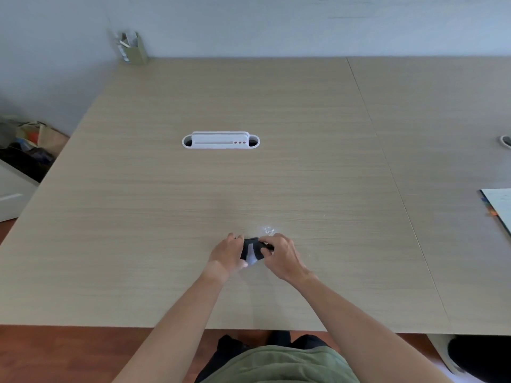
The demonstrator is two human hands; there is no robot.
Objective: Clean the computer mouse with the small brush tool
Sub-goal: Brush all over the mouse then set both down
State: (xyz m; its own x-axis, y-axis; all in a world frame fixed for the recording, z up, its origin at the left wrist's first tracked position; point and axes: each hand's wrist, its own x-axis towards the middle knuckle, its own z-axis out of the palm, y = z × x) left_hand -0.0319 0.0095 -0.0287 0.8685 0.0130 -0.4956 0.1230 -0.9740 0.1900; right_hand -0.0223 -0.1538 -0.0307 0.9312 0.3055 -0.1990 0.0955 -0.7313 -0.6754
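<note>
A black computer mouse (252, 251) with a white patch near its rear is gripped between both hands just above the wooden table (193, 203). My left hand (228, 254) grips its left side. My right hand (282, 255) curls over its right side, and a thin dark object, possibly the small brush tool (268, 247), shows at its fingertips. Most of that object is hidden by the fingers. A small clear wrapper (267, 230) lies on the table just beyond the hands.
A white cable port (220, 140) is set into the table's middle. A pen holder (131, 48) stands at the far left corner by the wall. Papers (499, 207) lie at the right edge. Bags and a cabinet (25, 150) sit left of the table.
</note>
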